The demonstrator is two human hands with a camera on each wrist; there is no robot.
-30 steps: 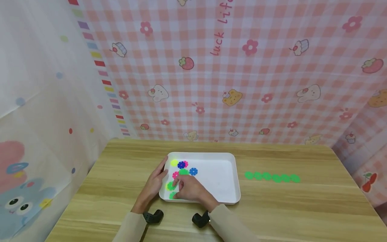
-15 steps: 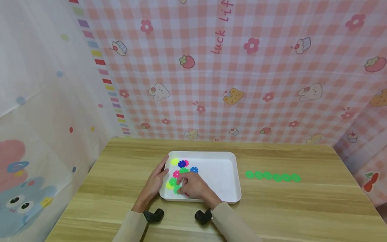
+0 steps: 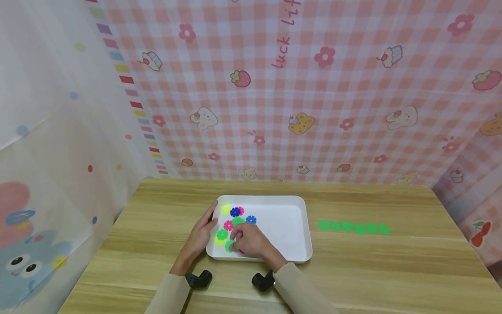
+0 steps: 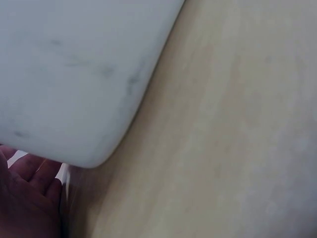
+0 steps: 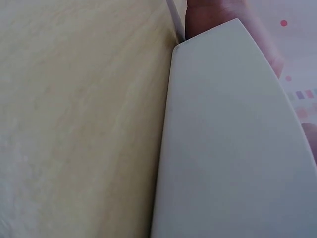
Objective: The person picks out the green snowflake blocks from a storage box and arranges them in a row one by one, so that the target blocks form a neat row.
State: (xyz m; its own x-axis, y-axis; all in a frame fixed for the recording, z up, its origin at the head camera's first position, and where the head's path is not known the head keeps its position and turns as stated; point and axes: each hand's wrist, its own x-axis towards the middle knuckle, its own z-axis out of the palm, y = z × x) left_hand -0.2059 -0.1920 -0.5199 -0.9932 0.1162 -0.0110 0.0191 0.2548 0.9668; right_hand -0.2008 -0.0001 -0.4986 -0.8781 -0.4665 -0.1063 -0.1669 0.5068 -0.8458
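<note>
A white tray lies on the table, with plastic snowflake discs gathered at its left end. My left hand holds the tray's left side, thumb at the rim and fingers along the outer wall. In the left wrist view part of that hand shows beyond the tray wall. My right hand is over the tray's near left part, thumb and fingertips pinching a green snowflake disc. Another green disc lies partly over a yellow disc. The right wrist view shows mostly the tray's outer wall.
A row of green snowflake discs lies on the wooden table right of the tray. Pink, dark blue, blue and yellow discs lie in the tray. A checked cloth hangs behind.
My right hand has shifted slightly right and away from me, with the near green disc moving along. The other green disc has shifted away from me, showing more yellow. My left hand has stayed.
</note>
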